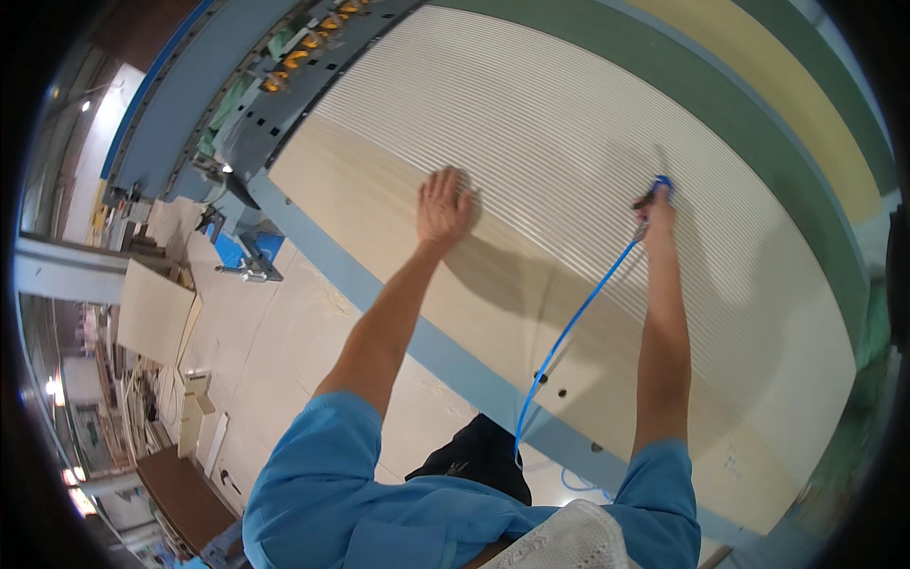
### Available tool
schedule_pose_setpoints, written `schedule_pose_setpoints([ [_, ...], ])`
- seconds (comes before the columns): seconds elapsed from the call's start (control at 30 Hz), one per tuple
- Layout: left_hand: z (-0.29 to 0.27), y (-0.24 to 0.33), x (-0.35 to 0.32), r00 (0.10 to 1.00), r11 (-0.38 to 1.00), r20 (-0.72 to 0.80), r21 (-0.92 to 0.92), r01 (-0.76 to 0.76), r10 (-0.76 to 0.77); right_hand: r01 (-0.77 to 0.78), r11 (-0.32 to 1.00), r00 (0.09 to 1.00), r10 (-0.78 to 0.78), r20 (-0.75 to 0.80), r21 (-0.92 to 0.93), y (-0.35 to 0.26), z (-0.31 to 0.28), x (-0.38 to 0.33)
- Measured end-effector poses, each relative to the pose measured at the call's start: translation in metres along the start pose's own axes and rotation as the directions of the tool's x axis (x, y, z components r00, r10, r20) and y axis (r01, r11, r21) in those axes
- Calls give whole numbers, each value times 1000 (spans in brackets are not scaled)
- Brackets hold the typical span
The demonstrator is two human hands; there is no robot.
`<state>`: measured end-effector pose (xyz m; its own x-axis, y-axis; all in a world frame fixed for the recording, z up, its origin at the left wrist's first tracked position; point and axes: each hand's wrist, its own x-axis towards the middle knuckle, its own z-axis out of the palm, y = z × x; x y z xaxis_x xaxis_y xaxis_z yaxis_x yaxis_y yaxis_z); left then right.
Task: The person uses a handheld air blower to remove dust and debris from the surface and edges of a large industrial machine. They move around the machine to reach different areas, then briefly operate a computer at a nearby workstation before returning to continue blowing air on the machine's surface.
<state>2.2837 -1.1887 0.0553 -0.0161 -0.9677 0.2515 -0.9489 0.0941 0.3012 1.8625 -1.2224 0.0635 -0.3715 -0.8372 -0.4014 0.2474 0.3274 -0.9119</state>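
A large pale board [379, 180] with many fine parallel grooves over its far part lies flat before me. My left hand [444, 207] rests on it, palm down with fingers stretched out, near where the grooves begin. Farther right, my right hand [661, 213] is wrapped round a blue and black air blow gun [661, 184], held over the grooved area with its thin nozzle pointing away from me. A blue air hose [575, 320] runs from the gun's grip across the board and down toward my body.
A grey-blue machine [213, 90] with a row of yellow parts stands at the far left. Green and yellow bands [815, 90] border the board's far side. Sheet offcuts [156, 313] and a brown panel [185, 493] lie on the left. Small dark holes [561, 392] mark the board's near part.
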Motion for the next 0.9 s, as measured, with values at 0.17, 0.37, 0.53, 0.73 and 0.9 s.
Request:
schedule_pose_setpoints([
  [0.17,-15,10,-4,1000,1000,12,-19,20,-20,-33,928,982,99,-158,372,-18,74,103],
  [0.37,-19,20,-4,998,996,23,-76,54,-52,-85,993,996,83,30,76,-22,235,148],
  [0.53,-17,16,0,996,995,66,-74,72,-67,-23,990,961,62,271,-142,-2,371,129],
  [0.73,-13,10,0,988,989,148,-137,59,-39,24,954,936,84,342,-299,10,429,70],
  [0.9,-20,-2,-8,998,947,43,-320,-21,37,15,911,935,134,329,-412,11,428,26],
])
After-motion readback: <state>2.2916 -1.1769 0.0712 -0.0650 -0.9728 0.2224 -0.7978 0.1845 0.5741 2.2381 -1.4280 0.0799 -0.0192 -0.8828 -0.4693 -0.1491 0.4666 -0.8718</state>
